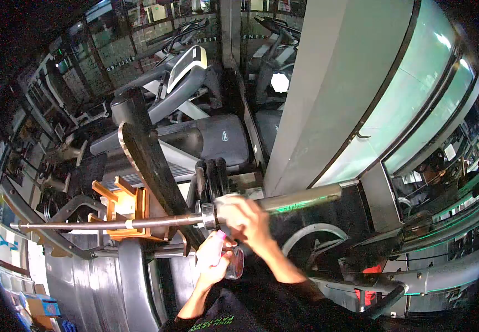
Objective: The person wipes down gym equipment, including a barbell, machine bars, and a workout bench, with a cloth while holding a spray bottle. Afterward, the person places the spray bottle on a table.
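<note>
A barbell (162, 221) lies across the view, its thin shaft to the left and its thick sleeve (306, 199) to the right. My left hand (210, 265) is closed around a clear spray bottle (235, 265) with a whitish and pink upper part, just below the bar. Over the inner end of the sleeve, beside the dark collar (209, 216), is my right hand (248, 221), blurred by motion. Its fingers are curled, and a pale patch at them may be a cloth; I cannot make it out clearly.
A dark upright post (148, 155) rises behind the bar beside a wooden rack (126, 207). A treadmill (178, 135) stands farther back. To the right are a grey pillar (317, 83) and metal machine tubes (444, 276). A black padded bench (138, 276) is at lower left.
</note>
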Tool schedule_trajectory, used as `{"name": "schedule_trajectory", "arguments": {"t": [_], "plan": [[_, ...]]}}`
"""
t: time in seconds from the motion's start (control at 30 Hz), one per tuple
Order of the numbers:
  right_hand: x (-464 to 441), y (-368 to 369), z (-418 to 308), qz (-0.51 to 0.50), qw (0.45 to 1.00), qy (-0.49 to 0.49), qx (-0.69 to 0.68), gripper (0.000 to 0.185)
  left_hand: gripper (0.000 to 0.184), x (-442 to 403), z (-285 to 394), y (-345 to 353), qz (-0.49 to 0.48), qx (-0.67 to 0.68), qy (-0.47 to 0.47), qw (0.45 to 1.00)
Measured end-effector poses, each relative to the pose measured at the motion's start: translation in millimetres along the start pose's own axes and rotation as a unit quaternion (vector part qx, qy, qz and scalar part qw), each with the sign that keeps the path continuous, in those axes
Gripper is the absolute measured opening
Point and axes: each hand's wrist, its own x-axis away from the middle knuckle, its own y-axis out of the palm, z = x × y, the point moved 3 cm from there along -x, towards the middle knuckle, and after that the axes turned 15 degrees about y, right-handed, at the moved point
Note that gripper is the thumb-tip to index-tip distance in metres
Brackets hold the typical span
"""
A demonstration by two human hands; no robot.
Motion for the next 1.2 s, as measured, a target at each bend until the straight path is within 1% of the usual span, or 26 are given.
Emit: {"name": "schedule_trajectory", "arguments": {"t": [0.03,0.07,0.13,0.17,0.23,0.3,0.37,0.4,0.47,0.5,0.53,0.57,0.6,0.63,0.67,0.7,0.77,0.83,0.87,0.9,1.0,1.03,1.07,1.13,1.17,1.2], "plan": [[-0.8,10.6,-4.0,0.029,0.997,-0.061,-0.029,0.034,0.019,0.3,1.0,-0.5,-0.019,-0.062,-0.004,0.998],[1.1,8.1,-0.4,0.033,0.997,-0.069,-0.006,0.037,0.019,4.0,-2.9,-2.7,-0.020,-0.061,-0.005,0.998],[2.6,-6.5,6.6,0.053,0.994,-0.080,0.043,0.040,0.018,10.3,-14.1,-8.0,0.018,-0.036,-0.055,0.998],[4.9,-15.2,14.5,0.079,0.992,-0.062,0.075,0.037,0.018,12.5,-16.5,-8.0,0.018,-0.036,-0.055,0.998],[4.9,-42.0,43.3,0.139,0.986,-0.017,0.086,0.038,0.017,8.4,-10.2,-6.0,0.043,0.033,0.015,0.998],[9.4,-82.9,79.7,0.215,0.958,0.131,0.140,0.034,0.015,18.9,-13.5,-9.9,0.035,0.013,0.022,0.999],[8.9,-120.1,104.4,0.277,0.928,0.159,0.190,0.028,0.017,27.1,-6.9,-13.1,0.050,-0.057,-0.067,0.995],[4.7,-119.7,103.2,0.277,0.929,0.158,0.188,0.028,0.017,29.3,-4.4,-13.7,0.050,-0.059,-0.066,0.995],[-0.4,-112.8,97.3,0.261,0.933,0.168,0.180,0.026,0.021,35.9,-1.5,-14.2,0.076,0.004,-0.090,0.993],[-3.3,-104.1,79.0,0.226,0.939,0.128,0.223,0.024,0.021,38.4,2.3,-13.9,0.075,0.003,-0.092,0.993],[-5.3,-86.9,63.9,0.177,0.955,0.140,0.190,0.021,0.020,39.0,8.0,-12.9,0.077,0.022,-0.067,0.995],[-4.5,-59.9,60.0,0.153,0.973,0.071,0.157,0.020,0.021,39.9,11.8,-12.0,0.079,0.041,-0.041,0.995],[-4.1,-35.8,42.9,0.111,0.986,0.081,0.095,0.024,0.020,43.6,9.5,-11.4,0.079,0.026,-0.025,0.996],[-3.4,-20.7,12.8,0.071,0.996,0.019,0.044,0.029,0.020,45.2,3.0,-12.3,0.077,0.027,-0.025,0.996],[0.3,-5.3,-7.2,-0.005,0.999,-0.015,0.049,0.040,0.019,45.9,-0.8,-14.1,0.046,-0.029,0.035,0.998],[5.4,29.5,-8.1,-0.002,0.998,-0.062,0.019,0.047,0.019,47.4,-0.1,-14.0,0.015,-0.085,0.094,0.992],[7.2,42.0,-19.5,-0.001,0.992,-0.042,0.118,0.048,0.018,50.7,3.9,-14.5,0.003,-0.118,0.096,0.988],[3.2,24.1,-14.5,-0.034,0.997,-0.055,0.039,0.045,0.017,49.1,10.2,-11.2,-0.009,-0.177,0.108,0.978],[3.8,11.0,-14.1,-0.049,0.996,-0.060,0.042,0.044,0.015,48.5,15.6,-6.7,0.011,-0.148,0.075,0.986],[6.0,4.4,-9.4,-0.052,0.995,-0.059,0.068,0.044,0.015,50.6,14.4,-4.4,0.009,-0.147,0.077,0.986],[8.2,-15.0,11.5,-0.066,0.996,0.006,0.063,0.050,0.014,59.9,11.5,-4.7,0.030,-0.075,0.058,0.995],[5.8,-27.5,17.8,-0.074,0.991,0.035,0.102,0.048,0.014,62.8,13.2,-4.6,0.026,-0.078,0.048,0.995],[1.1,-40.2,31.2,-0.082,0.992,0.045,0.084,0.044,0.014,65.4,16.0,-5.5,0.022,-0.081,0.037,0.996],[-3.5,-74.1,67.9,-0.038,0.987,0.151,0.050,0.035,0.014,69.4,22.6,-8.4,0.008,-0.097,0.018,0.995],[-4.0,-97.5,77.4,-0.006,0.975,0.175,0.133,0.035,0.014,70.5,24.4,-10.3,0.000,-0.108,0.011,0.994],[-3.1,-117.6,91.4,-0.008,0.955,0.239,0.175,0.040,0.013,71.4,26.2,-11.9,-0.007,-0.121,0.005,0.993]]}}
